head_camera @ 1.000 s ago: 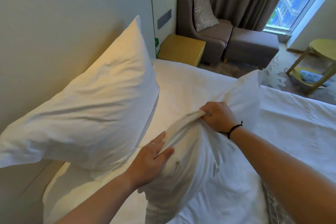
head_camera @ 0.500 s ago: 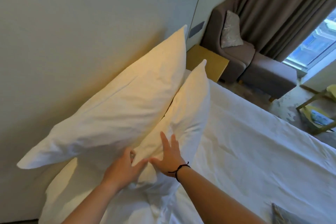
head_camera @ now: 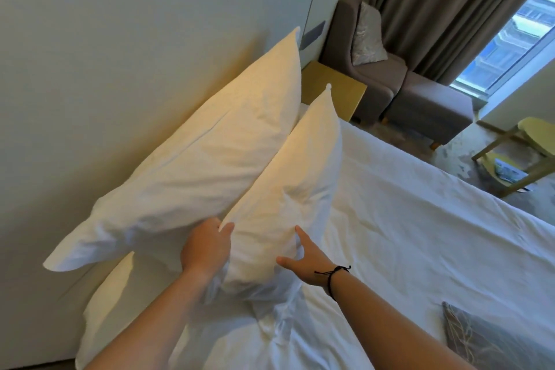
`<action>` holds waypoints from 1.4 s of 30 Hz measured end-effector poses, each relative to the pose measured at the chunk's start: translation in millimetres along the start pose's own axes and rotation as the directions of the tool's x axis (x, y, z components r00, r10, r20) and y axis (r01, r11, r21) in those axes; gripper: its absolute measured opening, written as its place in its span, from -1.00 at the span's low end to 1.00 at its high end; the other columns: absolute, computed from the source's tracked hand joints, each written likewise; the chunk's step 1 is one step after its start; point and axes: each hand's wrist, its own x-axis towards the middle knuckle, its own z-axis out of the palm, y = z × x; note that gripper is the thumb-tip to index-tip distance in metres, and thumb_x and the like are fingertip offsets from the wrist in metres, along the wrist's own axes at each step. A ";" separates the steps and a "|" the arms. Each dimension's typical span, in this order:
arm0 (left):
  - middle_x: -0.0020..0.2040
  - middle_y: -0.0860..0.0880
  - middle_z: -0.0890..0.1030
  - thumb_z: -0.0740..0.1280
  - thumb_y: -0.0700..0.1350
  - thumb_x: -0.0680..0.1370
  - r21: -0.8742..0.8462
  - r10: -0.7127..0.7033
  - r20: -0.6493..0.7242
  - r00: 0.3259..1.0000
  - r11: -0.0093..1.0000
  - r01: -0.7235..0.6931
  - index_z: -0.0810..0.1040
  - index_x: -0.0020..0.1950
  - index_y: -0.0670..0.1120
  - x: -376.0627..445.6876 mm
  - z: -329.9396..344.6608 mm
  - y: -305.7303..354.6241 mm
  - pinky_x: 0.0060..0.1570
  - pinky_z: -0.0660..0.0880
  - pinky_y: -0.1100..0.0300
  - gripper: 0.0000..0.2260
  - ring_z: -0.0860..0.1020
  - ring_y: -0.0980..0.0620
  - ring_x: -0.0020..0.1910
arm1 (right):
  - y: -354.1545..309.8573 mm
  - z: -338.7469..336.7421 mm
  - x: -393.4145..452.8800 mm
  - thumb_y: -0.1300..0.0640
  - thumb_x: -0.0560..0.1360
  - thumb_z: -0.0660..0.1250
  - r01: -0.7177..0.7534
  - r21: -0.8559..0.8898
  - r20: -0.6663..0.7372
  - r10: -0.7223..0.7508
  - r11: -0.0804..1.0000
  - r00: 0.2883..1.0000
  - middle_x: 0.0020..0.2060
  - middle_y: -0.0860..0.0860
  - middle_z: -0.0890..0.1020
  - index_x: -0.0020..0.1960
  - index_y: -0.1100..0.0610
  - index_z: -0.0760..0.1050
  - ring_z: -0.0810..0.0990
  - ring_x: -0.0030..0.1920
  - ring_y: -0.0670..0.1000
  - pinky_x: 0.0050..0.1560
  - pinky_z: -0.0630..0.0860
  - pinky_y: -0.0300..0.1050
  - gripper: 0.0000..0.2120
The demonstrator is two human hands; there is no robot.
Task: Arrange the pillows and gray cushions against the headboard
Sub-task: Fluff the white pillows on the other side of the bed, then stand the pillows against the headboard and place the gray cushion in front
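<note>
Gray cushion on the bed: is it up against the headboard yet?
No, the gray cushion lies flat on the sheet at the near right, well away from the headboard.

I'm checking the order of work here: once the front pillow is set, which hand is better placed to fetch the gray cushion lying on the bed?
Probably the right hand: the gray cushion lies on its side, while the left hand grips the front pillow.

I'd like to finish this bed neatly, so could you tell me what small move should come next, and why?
Probably let go of the front pillow and reach for the gray cushion: the pillow already leans on the back pillow, while the cushion lies flat on the bed.
</note>
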 end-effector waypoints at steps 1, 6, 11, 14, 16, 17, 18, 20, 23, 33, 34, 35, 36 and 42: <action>-0.18 -0.11 0.62 0.23 0.15 0.58 0.077 0.013 -0.009 1.000 0.997 -0.013 0.47 -0.23 -0.08 2.7 -2.9 -6.5 -0.21 0.44 0.04 -0.66 0.58 -0.20 -0.15 | -0.7 1.8 -1.3 -0.25 0.42 0.40 0.007 -0.004 -0.012 -0.007 1.000 1.000 0.57 -0.03 0.04 0.58 -0.10 -0.16 0.10 0.54 0.06 0.48 0.21 0.11 -0.02; 0.03 -0.11 0.67 0.19 0.12 0.62 0.410 0.123 0.017 0.992 0.904 -0.119 0.56 0.03 -0.04 6.0 -12.6 -24.9 -0.09 0.50 0.00 -0.73 0.62 -0.20 0.06 | -3.9 5.1 -3.4 -0.27 0.41 0.39 0.024 -0.010 -0.032 -0.024 1.000 0.999 0.58 -0.05 0.01 0.57 -0.14 -0.13 0.00 0.56 0.03 0.50 0.14 0.17 -0.05; 0.01 -0.02 0.61 0.25 0.08 0.57 0.455 0.187 0.080 0.979 0.867 -0.202 0.46 0.00 0.03 -15.7 -5.1 -19.8 -0.23 0.45 0.07 -0.86 0.60 -0.11 0.01 | 6.0 10.5 -13.2 -0.27 0.42 0.38 0.024 0.068 -0.038 -0.022 0.997 0.999 0.57 -0.11 0.05 0.56 -0.18 -0.13 0.11 0.54 0.02 0.48 0.21 0.06 -0.08; 0.00 -0.08 0.59 0.23 -0.11 0.58 0.389 0.352 0.065 0.934 0.853 -0.349 0.54 0.05 -0.02 -28.2 4.3 -8.6 -0.20 0.52 -0.02 -0.88 0.58 -0.18 -0.02 | 31.0 10.8 -29.7 -0.27 0.42 0.38 -0.009 0.164 -0.066 0.020 0.986 0.998 0.55 -0.13 0.09 0.55 -0.21 -0.12 0.14 0.53 0.00 0.43 0.23 -0.02 -0.10; -0.08 -0.14 0.61 0.23 -0.17 0.53 0.359 0.508 0.065 0.859 0.791 -0.495 0.58 -0.01 -0.09 -39.7 17.1 7.3 -0.17 0.53 -0.07 -0.85 0.60 -0.23 -0.11 | 60.1 8.1 -46.1 -0.24 0.43 0.39 -0.056 0.267 -0.119 0.091 0.962 0.989 0.55 -0.12 0.13 0.56 -0.20 -0.07 0.17 0.51 0.00 0.37 0.24 -0.08 -0.12; -0.07 -0.15 0.62 0.22 -0.14 0.50 0.342 0.575 0.057 0.816 0.757 -0.557 0.59 -0.02 -0.11 -47.1 25.2 16.6 -0.11 0.52 -0.07 -0.83 0.59 -0.23 -0.10 | 77.8 5.3 -55.7 -0.21 0.44 0.40 -0.087 0.320 -0.149 0.141 0.944 0.979 0.54 -0.11 0.15 0.56 -0.18 -0.04 0.18 0.51 0.01 0.34 0.26 -0.10 -0.14; -0.03 -0.16 0.63 0.21 -0.11 0.48 0.320 0.622 0.063 0.781 0.728 -0.606 0.60 -0.02 -0.13 -55.2 34.2 27.5 -0.03 0.51 -0.06 -0.79 0.59 -0.23 -0.05 | 96.9 1.7 -65.9 -0.19 0.45 0.40 -0.119 0.370 -0.173 0.194 0.922 0.966 0.54 -0.09 0.15 0.56 -0.17 -0.02 0.20 0.50 0.02 0.30 0.27 -0.12 -0.16; 0.06 -0.13 0.64 0.27 -0.08 0.46 0.304 0.661 0.136 0.738 0.681 -0.666 0.62 0.01 -0.11 -73.2 55.6 49.9 0.10 0.46 -0.10 -0.78 0.57 -0.22 0.07 | 138.4 -7.9 -86.9 -0.15 0.47 0.39 -0.178 0.447 -0.213 0.298 0.876 0.930 0.54 -0.06 0.17 0.56 -0.15 0.03 0.22 0.49 0.05 0.29 0.31 -0.09 -0.20; 0.11 -0.09 0.64 0.34 -0.10 0.46 0.283 0.666 0.330 0.670 0.607 -0.743 0.62 0.03 -0.07 -99.7 96.2 79.8 0.17 0.41 -0.10 -0.82 0.57 -0.16 0.14 | 206.5 -23.6 -120.1 -0.12 0.49 0.38 -0.241 0.515 -0.272 0.423 0.823 0.864 0.52 -0.01 0.22 0.55 -0.08 0.08 0.26 0.47 0.09 0.36 0.34 0.02 -0.26; 0.15 0.08 0.58 0.19 0.00 0.63 0.074 0.330 0.813 0.479 0.758 -0.648 0.45 0.22 0.15 -209.7 256.8 153.3 -0.03 0.42 0.21 -0.81 0.52 0.15 -0.01 | 446.4 -50.2 -235.4 -0.15 0.45 0.38 -0.508 0.518 -0.372 0.716 0.688 0.591 0.51 0.02 0.26 0.55 -0.05 0.07 0.26 0.48 0.09 0.45 0.17 0.20 -0.21; 0.14 0.07 0.58 0.16 -0.03 0.64 0.072 0.313 0.819 0.480 0.775 -0.628 0.43 0.25 0.15 -221.5 273.7 158.5 -0.07 0.43 0.21 -0.79 0.53 0.16 -0.01 | 469.0 -47.8 -242.5 -0.19 0.43 0.38 -0.568 0.505 -0.378 0.757 0.651 0.532 0.53 0.02 0.21 0.55 -0.10 0.02 0.20 0.50 0.09 0.45 0.10 0.27 -0.18; 0.14 0.07 0.57 0.14 -0.04 0.64 0.073 0.298 0.830 0.472 0.781 -0.621 0.40 0.28 0.15 -233.0 289.8 162.8 -0.09 0.43 0.20 -0.77 0.53 0.16 0.00 | 490.1 -44.3 -247.9 -0.22 0.42 0.38 -0.616 0.490 -0.376 0.787 0.617 0.489 0.55 0.04 0.15 0.55 -0.13 -0.03 0.14 0.52 0.11 0.45 0.05 0.31 -0.14; 0.14 0.07 0.56 0.13 -0.04 0.64 0.075 0.281 0.842 0.461 0.784 -0.616 0.38 0.32 0.16 -244.4 305.3 166.2 -0.08 0.43 0.19 -0.74 0.53 0.14 0.02 | 508.8 -39.3 -252.0 -0.25 0.40 0.39 -0.657 0.468 -0.367 0.807 0.590 0.463 0.56 0.06 0.08 0.54 -0.16 -0.08 0.08 0.54 0.14 0.46 0.02 0.34 -0.09; 0.18 0.10 0.52 0.15 -0.02 0.64 0.073 0.218 0.873 0.436 0.826 -0.559 0.31 0.36 0.20 -299.2 360.6 164.7 -0.08 0.45 0.19 -0.70 0.55 0.07 0.08 | 569.0 6.4 -250.0 -0.32 0.26 0.46 -0.774 0.231 -0.366 0.790 0.589 0.492 0.53 0.02 -0.35 0.47 -0.19 -0.49 -0.27 0.54 0.19 0.40 0.02 0.46 0.24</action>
